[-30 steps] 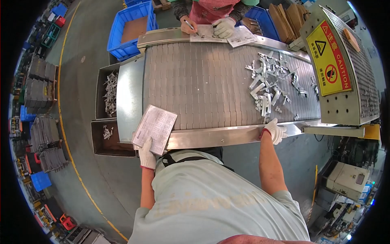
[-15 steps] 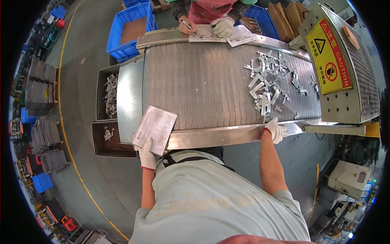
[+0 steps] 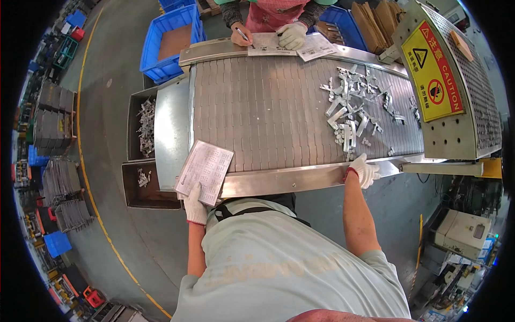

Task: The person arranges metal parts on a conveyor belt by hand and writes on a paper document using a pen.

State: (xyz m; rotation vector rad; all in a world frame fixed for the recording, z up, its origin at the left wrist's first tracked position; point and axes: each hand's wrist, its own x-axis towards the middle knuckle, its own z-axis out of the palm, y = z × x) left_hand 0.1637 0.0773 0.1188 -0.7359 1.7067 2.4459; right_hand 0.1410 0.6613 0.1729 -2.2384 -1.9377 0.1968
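Note:
My left hand (image 3: 195, 205), in a white knit glove, is closed on the lower edge of a stack of printed sheets (image 3: 206, 169). The sheets lie tilted over the near left corner of a metal conveyor (image 3: 252, 115). On the conveyor's near side rail (image 3: 295, 180) rests my right hand (image 3: 365, 173), also gloved, its fingers apart and no loose object in it. Just beyond that hand, a loose heap of small silvery metal parts (image 3: 348, 129) is scattered on the slatted belt.
Across the conveyor, a person in a red apron (image 3: 271, 16) holds a pen over printed sheets (image 3: 268, 44). At right stands a perforated guard with a yellow caution sign (image 3: 432, 72). Dark bins (image 3: 129, 126) with metal parts sit at the left end, near a blue crate (image 3: 153, 45).
The other person's pen hand has moved slightly left over the sheet. The view has shifted a little. My hands and the metal parts stay in nearly the same places.

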